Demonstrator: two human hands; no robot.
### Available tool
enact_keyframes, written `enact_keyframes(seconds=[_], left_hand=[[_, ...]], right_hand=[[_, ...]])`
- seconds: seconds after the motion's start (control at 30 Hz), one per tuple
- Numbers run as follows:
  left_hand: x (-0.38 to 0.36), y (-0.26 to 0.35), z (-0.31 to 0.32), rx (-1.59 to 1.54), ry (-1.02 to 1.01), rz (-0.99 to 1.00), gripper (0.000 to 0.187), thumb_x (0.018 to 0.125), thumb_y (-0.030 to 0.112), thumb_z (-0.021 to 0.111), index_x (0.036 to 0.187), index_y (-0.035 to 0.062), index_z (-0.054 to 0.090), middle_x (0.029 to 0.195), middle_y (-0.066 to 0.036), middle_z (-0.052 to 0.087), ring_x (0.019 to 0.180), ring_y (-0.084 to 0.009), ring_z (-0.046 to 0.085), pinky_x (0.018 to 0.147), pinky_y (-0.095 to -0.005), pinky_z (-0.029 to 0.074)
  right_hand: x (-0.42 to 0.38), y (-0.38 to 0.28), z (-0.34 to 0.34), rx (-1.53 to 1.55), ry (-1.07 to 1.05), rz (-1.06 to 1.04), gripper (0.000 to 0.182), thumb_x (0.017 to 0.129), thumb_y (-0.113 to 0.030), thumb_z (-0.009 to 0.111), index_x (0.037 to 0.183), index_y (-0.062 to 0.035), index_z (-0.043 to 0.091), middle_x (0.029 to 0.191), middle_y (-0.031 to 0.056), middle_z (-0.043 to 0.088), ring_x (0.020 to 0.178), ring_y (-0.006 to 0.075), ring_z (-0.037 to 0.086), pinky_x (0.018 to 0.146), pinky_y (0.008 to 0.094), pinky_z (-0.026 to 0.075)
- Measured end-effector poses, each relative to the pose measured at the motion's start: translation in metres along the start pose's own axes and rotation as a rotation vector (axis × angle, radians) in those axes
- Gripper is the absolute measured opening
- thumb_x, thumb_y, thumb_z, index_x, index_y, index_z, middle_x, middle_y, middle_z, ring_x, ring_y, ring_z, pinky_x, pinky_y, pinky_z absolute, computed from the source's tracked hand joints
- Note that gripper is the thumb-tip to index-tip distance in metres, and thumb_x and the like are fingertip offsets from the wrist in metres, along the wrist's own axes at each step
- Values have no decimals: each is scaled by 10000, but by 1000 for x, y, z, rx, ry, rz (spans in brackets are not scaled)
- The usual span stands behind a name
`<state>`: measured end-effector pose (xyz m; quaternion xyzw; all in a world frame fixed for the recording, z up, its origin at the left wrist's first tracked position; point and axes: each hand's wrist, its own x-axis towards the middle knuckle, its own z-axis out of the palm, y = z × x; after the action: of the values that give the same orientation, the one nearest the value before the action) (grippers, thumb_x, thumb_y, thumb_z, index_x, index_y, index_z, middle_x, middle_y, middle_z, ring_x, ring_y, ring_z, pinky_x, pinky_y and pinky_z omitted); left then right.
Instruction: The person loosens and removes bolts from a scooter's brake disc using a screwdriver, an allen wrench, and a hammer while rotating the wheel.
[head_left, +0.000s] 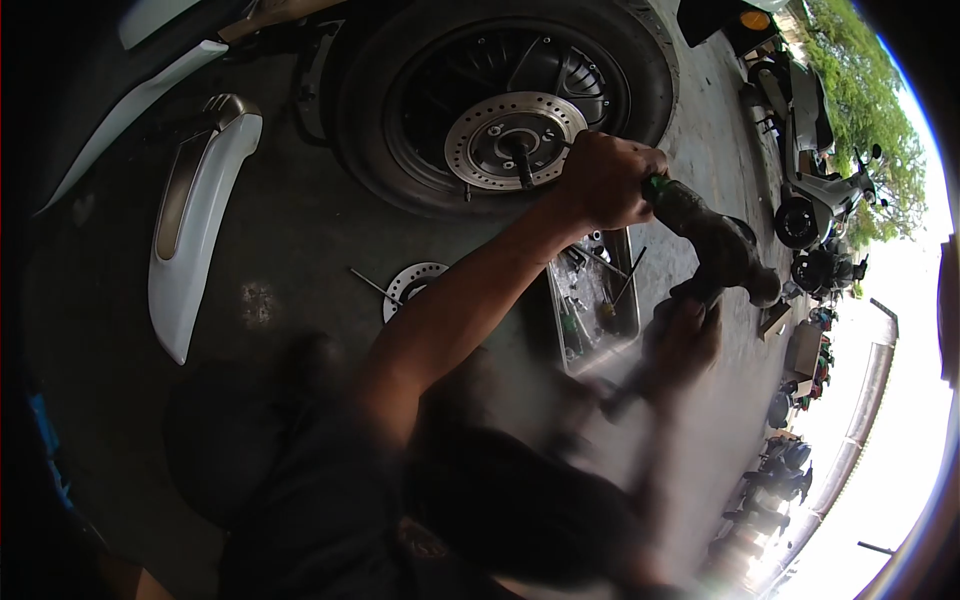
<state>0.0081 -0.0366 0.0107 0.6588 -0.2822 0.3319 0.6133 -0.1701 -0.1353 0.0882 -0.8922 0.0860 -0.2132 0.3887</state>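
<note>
My left hand (pixel 612 180) is closed around the front end of a dark power tool with a green part (pixel 715 240), shaped like a drill. My right hand (pixel 685 345), smeared by motion, wraps the tool's grip, whose lower end sticks out below it. Just beyond my left hand is a wheel with a black tyre (pixel 370 130). A drilled brake disc (pixel 470 140) sits at its hub, and a dark axle (pixel 521 160) stands out from the middle. My left fingers partly hide the disc's right edge, and the tool's tip is hidden.
A metal tray (pixel 632 325) with loose tools stands below the wheel. Another brake disc (pixel 425 272) lies on the floor, partly behind my forearm, with a thin rod beside it. A white body panel (pixel 195 260) lies at the left. Parked scooters (pixel 820 190) line the right side.
</note>
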Motion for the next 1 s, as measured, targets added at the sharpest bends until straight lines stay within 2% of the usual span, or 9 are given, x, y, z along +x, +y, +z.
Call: enact_keyframes(seconds=[0.23,0.33,0.47,0.63,0.67,0.73,0.8,0.93,1.0], left_hand=[[5,-1,1,0,28,-28,114,695,155,750,690,131,638,655,-26,671,587,-230,676,500,-352,492],[6,1,0,-7,49,-40,116,685,157,747,680,139,632,649,-18,668,569,-216,669,490,-349,487],[6,3,0,61,39,-65,120,658,144,750,700,156,638,637,-4,658,559,-214,660,482,-353,488],[28,-18,-2,179,89,-21,111,650,180,743,722,170,659,626,-23,651,558,-234,663,493,-380,498],[37,-23,-9,170,98,25,111,652,177,745,719,159,659,638,-30,656,570,-240,667,499,-374,503],[3,9,7,53,71,-29,114,654,173,748,715,137,659,661,-45,668,595,-250,676,511,-361,512],[4,15,9,50,70,-9,115,655,149,750,708,134,649,660,-48,666,593,-249,675,508,-354,510],[-4,13,15,21,88,-31,129,644,122,760,707,136,648,664,-39,671,595,-248,676,503,-352,506],[-1,8,13,20,84,-17,123,651,125,760,709,138,652,666,-36,674,592,-245,676,498,-350,504]], right_hand=[[41,-76,-75,-313,84,-264,387,1061,-358,409,1023,0,551,612,5,459,497,77,436,475,236,343],[47,-125,-138,363,243,-470,397,1036,-364,418,907,4,491,621,80,422,435,94,368,464,296,404],[42,-98,-130,192,574,-685,311,980,-282,495,980,17,578,764,152,569,630,201,553,592,341,482],[21,75,-73,-1030,-50,-463,282,945,-161,585,1179,-12,635,901,161,666,744,250,631,677,423,478],[19,55,-52,-1046,-98,-424,308,938,-137,603,1218,-18,647,928,163,685,767,259,646,694,439,477],[-15,-29,-37,-783,-97,627,168,1032,-307,525,990,-151,569,667,-29,503,589,106,535,578,266,469],[-38,82,-73,-480,-171,488,328,1027,-280,516,960,32,588,653,110,543,599,191,493,562,414,404],[-92,121,-69,-476,-265,384,362,1025,-311,528,953,40,581,695,132,610,569,201,581,556,376,450],[-98,95,-64,-244,-304,776,398,1026,-347,527,983,42,596,705,125,628,524,201,624,508,339,471]])
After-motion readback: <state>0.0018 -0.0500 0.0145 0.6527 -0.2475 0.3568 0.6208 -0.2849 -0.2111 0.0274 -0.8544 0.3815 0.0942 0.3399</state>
